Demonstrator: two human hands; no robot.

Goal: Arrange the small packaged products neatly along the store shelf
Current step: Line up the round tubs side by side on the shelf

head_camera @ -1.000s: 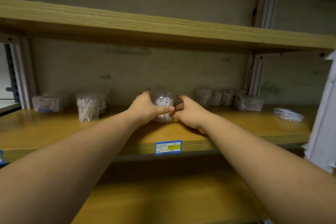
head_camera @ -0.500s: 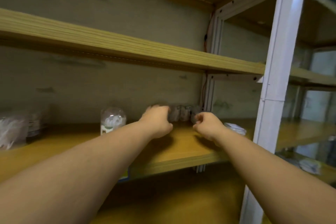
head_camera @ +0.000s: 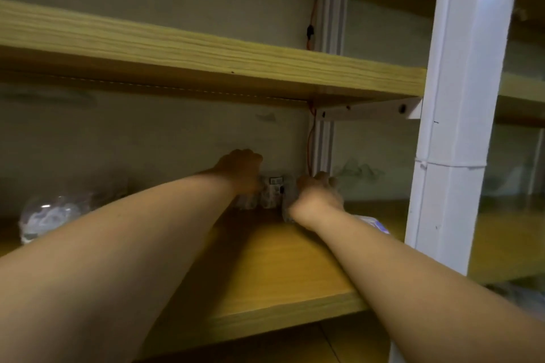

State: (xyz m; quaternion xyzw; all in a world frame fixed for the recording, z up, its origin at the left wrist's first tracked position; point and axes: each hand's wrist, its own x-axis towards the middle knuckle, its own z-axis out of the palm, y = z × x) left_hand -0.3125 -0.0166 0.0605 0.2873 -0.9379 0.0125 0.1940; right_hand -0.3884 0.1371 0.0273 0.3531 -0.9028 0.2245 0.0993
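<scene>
item: small clear packets (head_camera: 270, 192), row of approx 3, at back of wooden shelf (head_camera: 283, 256), close to rear wall, just left of the rear white upright (head_camera: 323, 141). blurred; labels not readable.

l hand (head_camera: 241, 169): at left end of the row, fingers curled over the leftmost packet, knuckles up. grip looks closed on it, though blur hides the fingertips.

r hand (head_camera: 314, 194): at right end of row, fingers curled round the rightmost packet. hands apart, w/ middle packet showing between them.

other stock: clear round tub (head_camera: 47, 219) w/ white contents, far left on same shelf, well apart from the row. flat white packet (head_camera: 373, 222) just right of r forearm, partly hidden.

edges/room: bare board between row and front edge; bare stretch between tub and l hand. front white post (head_camera: 460, 115) bounds the bay on the right. upper shelf (head_camera: 206, 59) overhangs above the hands.
</scene>
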